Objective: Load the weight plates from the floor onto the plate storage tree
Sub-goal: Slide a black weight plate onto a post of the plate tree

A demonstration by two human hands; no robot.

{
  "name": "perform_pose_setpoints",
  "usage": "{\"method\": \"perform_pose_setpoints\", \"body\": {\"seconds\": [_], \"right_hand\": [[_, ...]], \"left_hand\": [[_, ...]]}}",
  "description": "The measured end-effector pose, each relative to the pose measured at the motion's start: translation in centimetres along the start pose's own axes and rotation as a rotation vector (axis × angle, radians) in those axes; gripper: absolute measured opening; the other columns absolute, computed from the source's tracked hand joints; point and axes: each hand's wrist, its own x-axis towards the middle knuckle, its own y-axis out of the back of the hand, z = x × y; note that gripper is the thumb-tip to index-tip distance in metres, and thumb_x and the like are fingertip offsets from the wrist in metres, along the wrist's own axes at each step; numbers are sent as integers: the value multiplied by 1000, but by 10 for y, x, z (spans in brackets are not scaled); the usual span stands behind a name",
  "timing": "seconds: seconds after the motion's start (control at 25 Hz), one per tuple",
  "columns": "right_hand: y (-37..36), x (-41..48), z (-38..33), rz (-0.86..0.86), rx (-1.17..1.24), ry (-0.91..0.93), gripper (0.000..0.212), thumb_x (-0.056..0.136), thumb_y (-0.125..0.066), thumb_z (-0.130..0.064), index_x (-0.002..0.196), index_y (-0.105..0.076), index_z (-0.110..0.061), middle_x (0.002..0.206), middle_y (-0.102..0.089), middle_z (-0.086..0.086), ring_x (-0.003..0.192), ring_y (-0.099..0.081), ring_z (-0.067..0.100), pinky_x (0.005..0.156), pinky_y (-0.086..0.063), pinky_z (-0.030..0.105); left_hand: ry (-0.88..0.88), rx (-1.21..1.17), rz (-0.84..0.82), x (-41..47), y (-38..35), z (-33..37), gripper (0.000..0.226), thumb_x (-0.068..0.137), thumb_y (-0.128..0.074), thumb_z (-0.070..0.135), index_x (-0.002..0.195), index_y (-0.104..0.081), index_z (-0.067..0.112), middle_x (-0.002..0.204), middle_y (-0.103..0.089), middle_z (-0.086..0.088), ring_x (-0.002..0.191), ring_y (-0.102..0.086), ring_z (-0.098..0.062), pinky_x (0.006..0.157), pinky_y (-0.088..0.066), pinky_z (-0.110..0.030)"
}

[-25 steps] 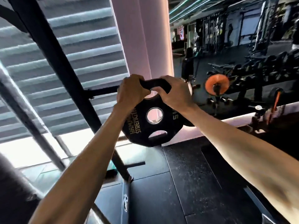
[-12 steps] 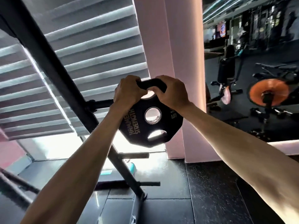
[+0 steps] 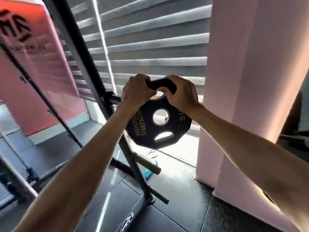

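Black weight plate (image 3: pixel 158 121) in air, on edge, lettered face toward camera, centre hole looking at viewer. Lettering runs up left side; one grip slot at bottom.

Left hand (image 3: pixel 136 92) and right hand (image 3: pixel 181 94) side by side on top grip, fingers curled tight round it.

Plate just right of plate storage tree (image 3: pixel 93 77), a leaning black post. Upper peg (image 3: pixel 112 98) points toward plate, tip hidden behind left hand. Lower peg (image 3: pixel 147 163) bare, below plate.
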Motion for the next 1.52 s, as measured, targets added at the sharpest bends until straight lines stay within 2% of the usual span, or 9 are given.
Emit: {"method": "perform_pose_setpoints", "body": {"seconds": [0.16, 0.32, 0.48, 0.64, 0.76, 0.92, 1.12, 1.32, 1.52], "right_hand": [[-41, 18, 22, -43, 104, 97, 54, 88, -56, -61, 113, -68, -15, 105, -74, -2, 96, -70, 20, 80, -55, 34], [-80, 30, 40, -94, 194, 186, 54, 90, -53, -60, 114, -67, -14, 105, -74, 0, 94, -71, 23, 77, -56, 35], [-116, 36, 54, -96, 237, 256, 50, 90, -54, -57, 114, -67, -15, 98, -73, -1, 85, -71, 25, 68, -56, 37], [-135, 46, 60, -110, 300, 282, 45, 92, -56, -54, 111, -66, -15, 94, -73, -1, 81, -71, 26, 65, -56, 37], [-138, 45, 63, -69, 315, 338, 43, 92, -60, -52, 109, -65, -13, 94, -74, 1, 78, -71, 27, 62, -55, 35], [-141, 56, 62, -78, 334, 359, 49, 94, -52, -55, 107, -64, -9, 91, -73, 3, 73, -69, 29, 57, -53, 35], [-149, 70, 46, -73, 408, 330, 35, 93, -60, -46, 102, -64, -12, 88, -72, 0, 71, -68, 27, 57, -51, 33], [-158, 51, 49, -52, 366, 298, 42, 94, -56, -48, 105, -62, -8, 92, -72, 3, 71, -68, 28, 56, -49, 30], [-172, 51, 46, -81, 306, 285, 47, 96, -50, -50, 108, -58, -6, 95, -71, 6, 78, -68, 30, 59, -47, 31]], "left_hand": [[122, 105, 45, 17, -8, -9, 13, 69, -73, 29, 78, -66, 22, 81, -64, 0, 84, -62, -24, 65, -41, -29], [213, 164, 59, 29, -20, -22, 22, 67, -72, 30, 63, -50, 27, 73, -61, 2, 81, -65, -28, 64, -45, -32], [280, 176, 79, 40, -35, -37, 15, 69, -71, 27, 69, -56, 25, 73, -63, 5, 80, -64, -25, 71, -53, -37], [326, 200, 96, 50, -38, -41, 12, 72, -72, 26, 82, -68, 21, 75, -63, 6, 79, -63, -21, 74, -53, -36], [311, 230, 122, 49, -40, -40, 13, 75, -71, 24, 87, -70, 20, 76, -62, 8, 79, -62, -19, 74, -51, -33], [309, 252, 168, 54, -36, -37, 16, 77, -69, 23, 92, -71, 20, 82, -68, 4, 79, -63, -18, 70, -48, -30], [336, 258, 184, 64, -20, -46, 20, 74, -72, 20, 94, -72, 17, 83, -70, 0, 80, -67, -20, 75, -55, -34], [280, 332, 175, 58, -32, -51, 20, 79, -69, 22, 99, -71, 18, 88, -72, -2, 87, -68, -24, 79, -51, -33], [210, 369, 173, 62, -31, -64, 24, 81, -67, 24, 102, -67, 14, 89, -72, -5, 87, -69, -27, 82, -55, -40]]}}
